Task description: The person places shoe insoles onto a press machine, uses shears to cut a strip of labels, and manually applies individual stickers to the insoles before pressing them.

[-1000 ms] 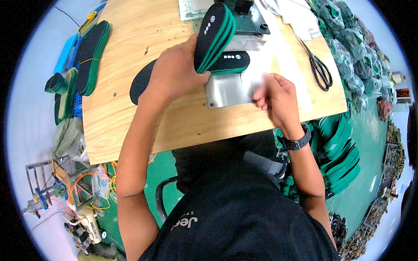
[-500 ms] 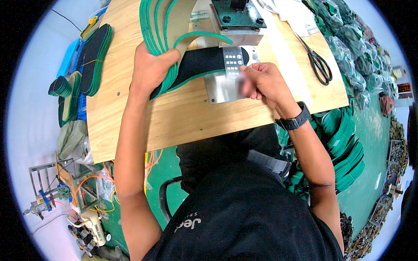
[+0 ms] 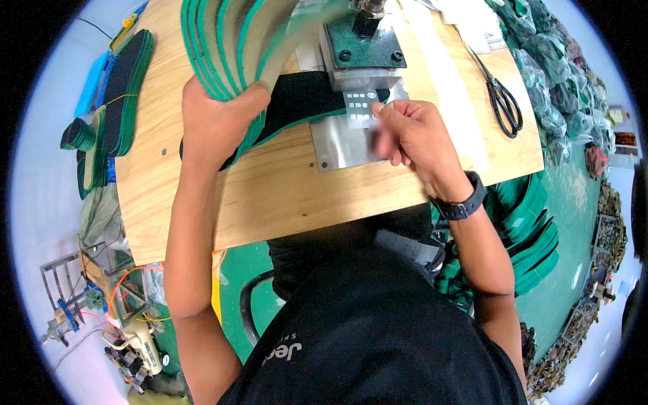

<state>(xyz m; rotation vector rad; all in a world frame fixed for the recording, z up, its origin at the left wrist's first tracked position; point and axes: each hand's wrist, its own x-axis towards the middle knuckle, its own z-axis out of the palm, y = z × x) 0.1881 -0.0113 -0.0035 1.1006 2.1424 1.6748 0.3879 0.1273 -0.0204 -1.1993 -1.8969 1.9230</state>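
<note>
beige, green-edged insoles (image 3: 229,50) fanned; left grip (image 3: 219,123) clasps them, right grip (image 3: 420,131) pinches film (image 3: 360,111)

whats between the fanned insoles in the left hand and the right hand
In the head view, a black, green-edged insole, then a clear printed sheet, lie between the fanned insoles and the right hand, partly over a metal plate.

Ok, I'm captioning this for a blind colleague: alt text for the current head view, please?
A person's left hand grips fanned green-edged insoles and the right hand pinches a clear printed strip partly over a flat black insole at a metal press. Scissors lie to the right on the wooden table.
</note>
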